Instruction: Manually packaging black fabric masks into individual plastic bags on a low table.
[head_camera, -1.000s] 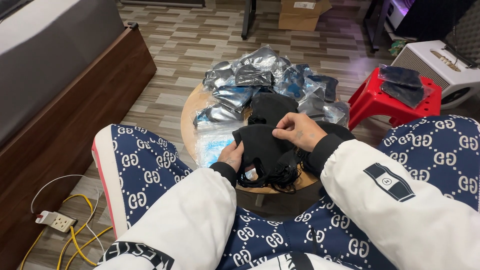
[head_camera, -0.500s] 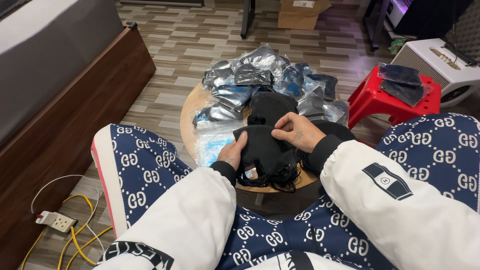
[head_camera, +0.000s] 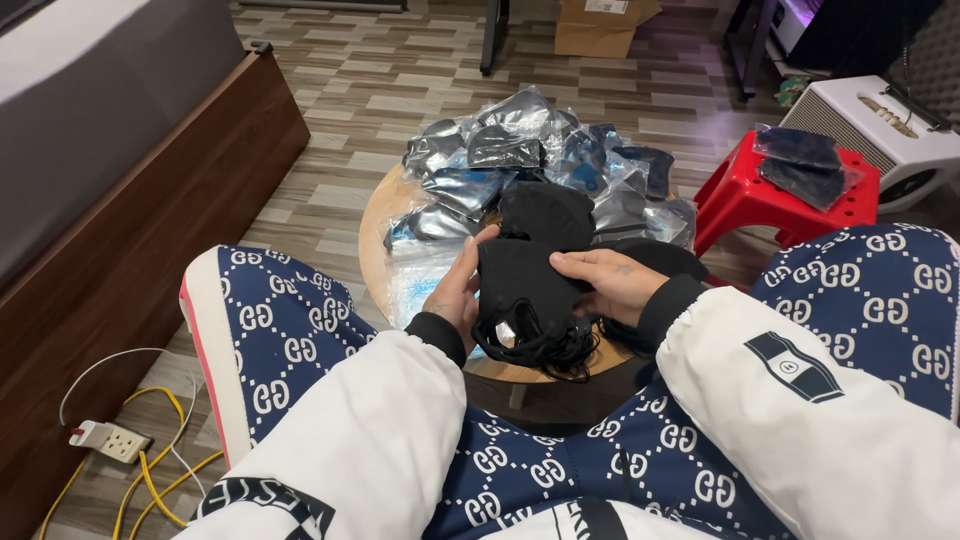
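Note:
A black fabric mask (head_camera: 520, 285) with dangling elastic loops is held between both hands over a small round wooden table (head_camera: 378, 215). My left hand (head_camera: 458, 292) grips its left edge, thumb on top. My right hand (head_camera: 607, 282) pinches its right edge. More black masks (head_camera: 545, 212) lie stacked just behind it. Beyond them sits a heap of clear plastic bags (head_camera: 500, 150) holding dark masks.
A red plastic stool (head_camera: 745, 195) at the right carries bagged masks (head_camera: 808, 165). A white box-like appliance (head_camera: 880, 120) stands behind it. A brown wooden bench (head_camera: 140, 230) runs along the left. A power strip (head_camera: 105, 440) with yellow and white cables lies on the floor at lower left. My patterned blue trouser legs (head_camera: 290, 330) flank the table.
My right hand has dropped from the top of the mask to its right edge. My left hand has slid up along the left side. The mask now lies flatter between them.

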